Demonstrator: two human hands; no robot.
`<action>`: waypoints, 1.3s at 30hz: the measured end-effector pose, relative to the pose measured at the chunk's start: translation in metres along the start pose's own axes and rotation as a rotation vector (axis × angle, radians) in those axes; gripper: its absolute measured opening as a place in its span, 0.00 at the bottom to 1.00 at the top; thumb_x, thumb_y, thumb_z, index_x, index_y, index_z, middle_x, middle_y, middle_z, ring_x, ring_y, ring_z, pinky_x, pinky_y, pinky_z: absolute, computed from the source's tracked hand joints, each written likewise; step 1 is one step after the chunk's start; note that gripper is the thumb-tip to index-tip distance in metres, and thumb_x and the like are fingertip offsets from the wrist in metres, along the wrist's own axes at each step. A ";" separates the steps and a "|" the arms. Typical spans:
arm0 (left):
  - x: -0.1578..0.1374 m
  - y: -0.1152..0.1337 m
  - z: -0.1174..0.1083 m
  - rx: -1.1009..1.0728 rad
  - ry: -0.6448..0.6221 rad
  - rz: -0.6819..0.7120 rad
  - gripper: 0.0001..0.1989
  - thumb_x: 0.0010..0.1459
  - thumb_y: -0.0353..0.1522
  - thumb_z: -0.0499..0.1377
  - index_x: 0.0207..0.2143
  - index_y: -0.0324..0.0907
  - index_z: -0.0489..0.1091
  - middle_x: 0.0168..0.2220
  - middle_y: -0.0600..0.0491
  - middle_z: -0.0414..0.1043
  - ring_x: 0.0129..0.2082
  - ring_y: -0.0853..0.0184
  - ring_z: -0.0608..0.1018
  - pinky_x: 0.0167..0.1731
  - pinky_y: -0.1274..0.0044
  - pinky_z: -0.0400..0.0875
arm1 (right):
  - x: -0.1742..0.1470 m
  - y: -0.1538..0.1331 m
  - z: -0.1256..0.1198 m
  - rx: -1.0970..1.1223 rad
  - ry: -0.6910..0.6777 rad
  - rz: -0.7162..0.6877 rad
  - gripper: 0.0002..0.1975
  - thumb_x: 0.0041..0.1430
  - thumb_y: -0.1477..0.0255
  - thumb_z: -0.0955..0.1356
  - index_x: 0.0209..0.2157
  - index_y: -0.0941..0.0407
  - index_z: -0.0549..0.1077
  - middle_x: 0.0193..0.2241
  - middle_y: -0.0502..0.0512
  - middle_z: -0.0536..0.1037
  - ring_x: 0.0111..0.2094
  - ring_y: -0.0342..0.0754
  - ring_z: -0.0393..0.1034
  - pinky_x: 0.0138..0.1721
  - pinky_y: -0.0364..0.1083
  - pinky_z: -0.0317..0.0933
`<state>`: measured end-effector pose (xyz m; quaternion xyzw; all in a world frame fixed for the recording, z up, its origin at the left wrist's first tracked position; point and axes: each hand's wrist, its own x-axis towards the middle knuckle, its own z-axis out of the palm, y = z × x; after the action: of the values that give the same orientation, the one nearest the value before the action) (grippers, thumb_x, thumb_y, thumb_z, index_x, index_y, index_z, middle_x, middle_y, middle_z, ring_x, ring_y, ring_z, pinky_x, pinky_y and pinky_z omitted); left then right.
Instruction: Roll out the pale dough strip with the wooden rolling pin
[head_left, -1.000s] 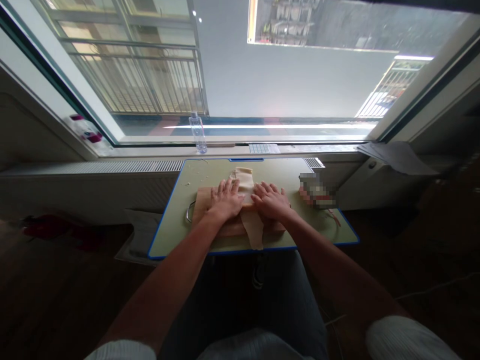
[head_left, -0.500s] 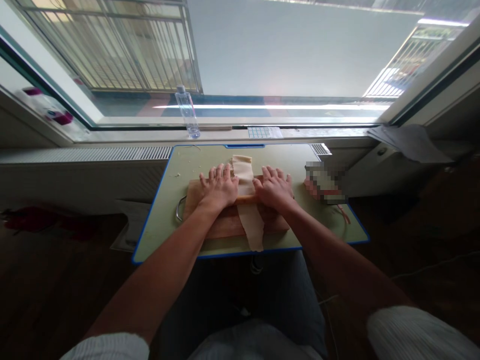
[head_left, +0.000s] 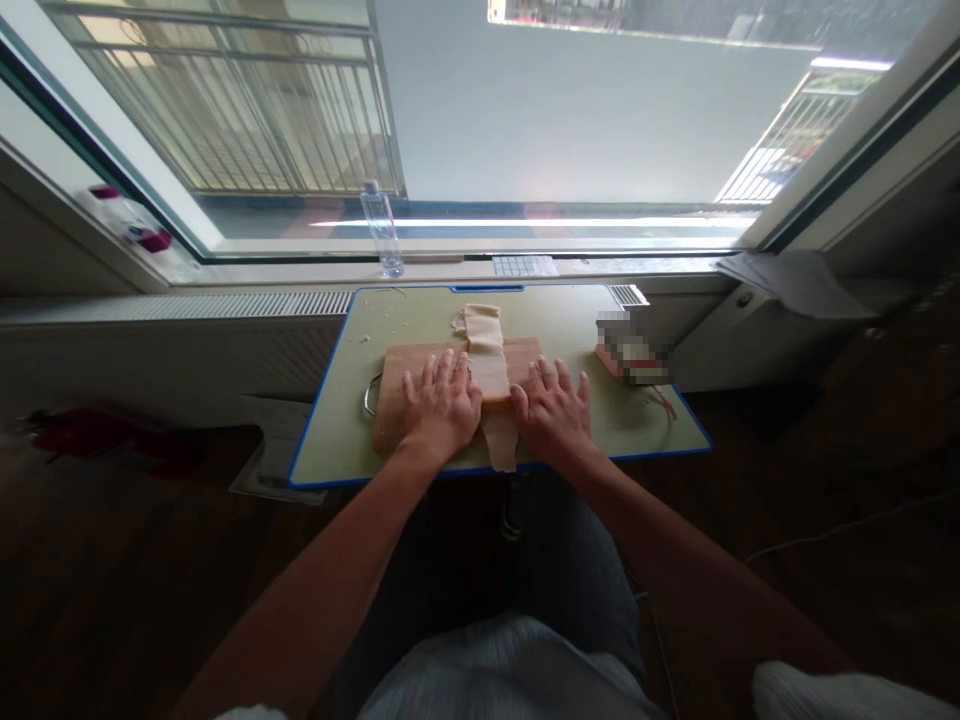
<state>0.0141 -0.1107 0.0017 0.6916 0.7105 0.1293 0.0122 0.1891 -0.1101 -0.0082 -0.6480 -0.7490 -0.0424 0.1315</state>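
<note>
I have both hands flat on the wooden board (head_left: 420, 362), fingers spread and palms down, gripping nothing. My left hand (head_left: 441, 405) and right hand (head_left: 553, 410) press on a rolling pin that I can barely make out beneath them; only a short stretch of it shows between the thumbs. The strip of dough (head_left: 489, 372) runs straight between my two hands, wrapped over the pin there. Beyond my fingertips it lies in loose folds on the far edge of the board; toward my wrists its tail hangs over the near edge of the small green table (head_left: 337, 430). A metal handle (head_left: 368, 396) sticks out of the board just left of my left hand. Well past my left fingertips, a clear plastic bottle (head_left: 381, 229) stands upright on the window sill.
</note>
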 end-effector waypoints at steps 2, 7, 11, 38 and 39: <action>-0.018 0.000 -0.001 -0.002 0.010 0.008 0.32 0.73 0.41 0.43 0.75 0.44 0.58 0.77 0.46 0.56 0.76 0.50 0.59 0.74 0.47 0.49 | -0.017 0.000 -0.002 0.010 0.008 -0.005 0.33 0.79 0.58 0.53 0.72 0.64 0.65 0.73 0.67 0.63 0.75 0.63 0.52 0.73 0.68 0.40; -0.039 0.000 0.000 0.009 0.050 0.028 0.33 0.74 0.42 0.43 0.75 0.41 0.59 0.76 0.43 0.58 0.76 0.50 0.59 0.74 0.47 0.49 | -0.036 0.002 -0.003 0.005 0.009 -0.030 0.34 0.80 0.57 0.53 0.73 0.65 0.63 0.74 0.68 0.61 0.75 0.62 0.51 0.74 0.67 0.38; -0.010 -0.002 0.003 -0.009 0.010 0.022 0.33 0.73 0.41 0.42 0.74 0.41 0.60 0.76 0.44 0.56 0.76 0.50 0.58 0.74 0.46 0.49 | -0.007 0.002 0.000 0.004 -0.035 -0.008 0.35 0.79 0.55 0.51 0.72 0.64 0.65 0.74 0.66 0.61 0.76 0.63 0.50 0.74 0.70 0.37; 0.097 -0.005 0.004 -0.057 -0.171 -0.093 0.39 0.72 0.52 0.37 0.78 0.46 0.50 0.79 0.48 0.49 0.77 0.50 0.55 0.75 0.48 0.46 | 0.105 0.004 0.009 0.038 -0.248 0.029 0.40 0.75 0.48 0.53 0.75 0.61 0.60 0.75 0.66 0.58 0.73 0.66 0.52 0.72 0.70 0.42; 0.089 -0.004 0.004 -0.051 -0.155 -0.089 0.38 0.72 0.51 0.38 0.78 0.47 0.50 0.79 0.48 0.50 0.77 0.50 0.56 0.75 0.48 0.47 | 0.097 0.003 0.009 0.026 -0.220 0.025 0.39 0.75 0.50 0.53 0.74 0.61 0.61 0.75 0.66 0.59 0.73 0.67 0.52 0.72 0.71 0.41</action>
<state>0.0076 -0.0218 0.0112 0.6668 0.7338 0.0927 0.0906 0.1790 -0.0141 0.0070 -0.6562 -0.7513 0.0405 0.0574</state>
